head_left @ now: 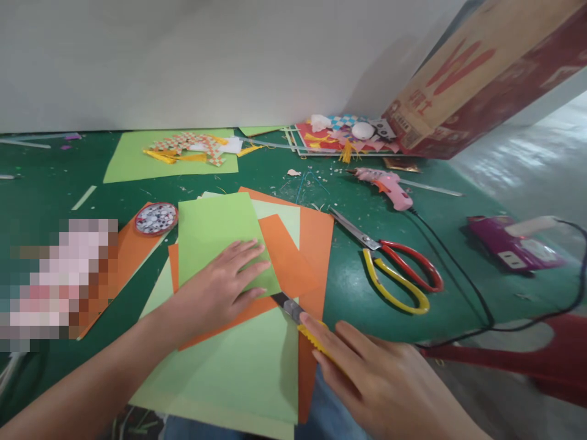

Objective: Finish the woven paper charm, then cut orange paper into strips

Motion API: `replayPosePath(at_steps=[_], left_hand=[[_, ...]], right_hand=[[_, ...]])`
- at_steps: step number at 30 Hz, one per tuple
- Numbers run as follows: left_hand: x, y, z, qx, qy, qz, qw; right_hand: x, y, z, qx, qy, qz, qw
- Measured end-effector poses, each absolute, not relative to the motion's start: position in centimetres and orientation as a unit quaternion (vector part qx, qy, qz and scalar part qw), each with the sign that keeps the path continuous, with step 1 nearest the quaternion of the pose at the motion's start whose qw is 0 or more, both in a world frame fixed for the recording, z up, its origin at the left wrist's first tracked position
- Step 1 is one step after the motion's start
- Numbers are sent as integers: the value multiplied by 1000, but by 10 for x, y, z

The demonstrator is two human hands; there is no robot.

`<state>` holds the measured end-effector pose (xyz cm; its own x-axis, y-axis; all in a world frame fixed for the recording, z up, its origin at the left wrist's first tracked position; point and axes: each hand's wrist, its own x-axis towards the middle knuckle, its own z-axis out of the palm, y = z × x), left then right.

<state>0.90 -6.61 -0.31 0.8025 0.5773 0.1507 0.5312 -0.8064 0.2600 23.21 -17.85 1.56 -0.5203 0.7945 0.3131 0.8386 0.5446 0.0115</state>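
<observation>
My left hand lies flat with spread fingers on a bright green sheet of paper. In my right hand is a yellow utility knife, its dark blade meeting the lower right corner of that sheet. Beneath are several overlapping sheets, among them an orange sheet and a larger pale green sheet. Scissors with one red and one yellow handle lie open to the right of the stack. Whether the blade has cut into the paper I cannot tell.
A pink glue gun trails a black cord to a purple box at right. A round dish of googly eyes stands left of the stack. Paper crafts lie at the back beside a leaning carton. A pixelated patch covers something at left.
</observation>
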Motion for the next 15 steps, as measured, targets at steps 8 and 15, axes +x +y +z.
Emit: replayPosePath(at_steps=[8, 15], left_hand=[[9, -67, -3, 944, 290, 121, 104], [9, -67, -3, 942, 292, 127, 106]], right_hand=[[225, -173, 16, -484, -861, -85, 132], [228, -174, 14, -486, -859, -87, 133]])
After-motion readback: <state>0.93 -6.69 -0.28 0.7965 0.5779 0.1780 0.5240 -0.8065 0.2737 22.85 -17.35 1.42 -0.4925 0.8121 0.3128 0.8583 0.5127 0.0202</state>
